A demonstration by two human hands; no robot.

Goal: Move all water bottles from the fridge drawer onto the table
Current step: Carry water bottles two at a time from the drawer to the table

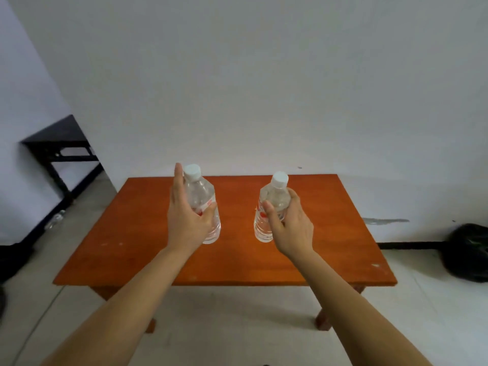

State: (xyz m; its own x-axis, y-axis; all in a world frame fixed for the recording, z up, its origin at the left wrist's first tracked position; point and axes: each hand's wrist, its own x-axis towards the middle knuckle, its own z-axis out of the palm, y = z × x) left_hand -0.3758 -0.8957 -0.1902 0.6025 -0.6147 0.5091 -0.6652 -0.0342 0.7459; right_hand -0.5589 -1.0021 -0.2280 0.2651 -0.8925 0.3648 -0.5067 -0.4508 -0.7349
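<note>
My left hand [186, 217] holds one water bottle [203, 194], thumb and fingers clamped round it. My right hand [290, 225] wraps round the other water bottle [274, 196]. Both are upright over the middle of the table [343, 233].

Both arms reach forward, bare. The left forearm [126, 299] and right forearm [356, 299] converge slightly toward the hands.

Left hand [184, 220]: back to camera, fingers extended upward along the far-left side of the left bottle [200, 188], thumb laid across its near side.

Right hand [290, 225]: fingers curled round the shoulder of the right bottle [274, 196], thumb up against its near side.

The hands are apart, at about the same level.
</note>
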